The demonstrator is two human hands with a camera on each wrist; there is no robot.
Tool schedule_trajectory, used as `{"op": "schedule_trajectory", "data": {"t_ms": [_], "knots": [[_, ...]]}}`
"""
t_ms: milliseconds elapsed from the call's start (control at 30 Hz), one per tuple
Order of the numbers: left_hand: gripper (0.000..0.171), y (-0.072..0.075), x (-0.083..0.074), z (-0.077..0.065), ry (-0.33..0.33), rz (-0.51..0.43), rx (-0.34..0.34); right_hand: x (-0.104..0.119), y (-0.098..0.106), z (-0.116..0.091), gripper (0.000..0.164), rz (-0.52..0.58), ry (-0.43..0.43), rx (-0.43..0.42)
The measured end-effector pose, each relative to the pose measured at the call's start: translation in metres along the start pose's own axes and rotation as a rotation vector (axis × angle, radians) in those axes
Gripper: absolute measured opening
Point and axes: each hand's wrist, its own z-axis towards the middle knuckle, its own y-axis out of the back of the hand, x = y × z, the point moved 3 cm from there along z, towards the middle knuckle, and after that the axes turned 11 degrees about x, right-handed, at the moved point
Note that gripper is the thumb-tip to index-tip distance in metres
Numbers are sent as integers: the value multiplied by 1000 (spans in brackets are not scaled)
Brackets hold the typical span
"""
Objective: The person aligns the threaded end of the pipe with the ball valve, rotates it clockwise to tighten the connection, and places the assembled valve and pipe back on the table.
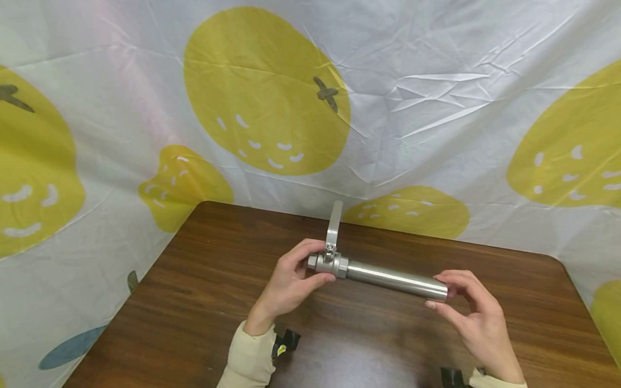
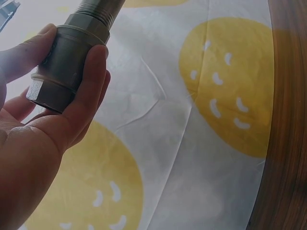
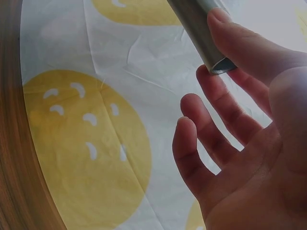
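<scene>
Left hand (image 1: 290,277) grips the valve (image 1: 328,264) and right hand (image 1: 482,318) pinches the far end of the pipe (image 1: 395,280) screwed into it, the pair held above the table (image 1: 233,242), presumably supported at both ends for steadiness.

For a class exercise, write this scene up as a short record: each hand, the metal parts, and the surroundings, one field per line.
Left hand: grips valve between thumb and fingers
Right hand: pinches pipe at its open end
Joint: pipe meets valve; threads show there
Lever: juts from the valve, crosswise to the pipe
Table: brown wood grain, beneath the hands
Backdrop: white cloth with large yellow fruit shapes
</scene>
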Motion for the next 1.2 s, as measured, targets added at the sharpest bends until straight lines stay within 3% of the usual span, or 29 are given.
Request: {"op": "schedule_trajectory", "data": {"t_ms": [333,667,967,1200], "knots": [[49,-1,0,0,-2,-3,3,-17,4,-8,52,-109,-66,6],[47,-1,-1,0,3,-5,11,-15,5,-10,46,-146,-115,10],[48,-2,0,0,-11,-11,12,-16,6,-11,29,-197,-346,7],[48,-3,-1,1,-26,-11,19,-18,5,-11,14,-206,-357,10]]}}
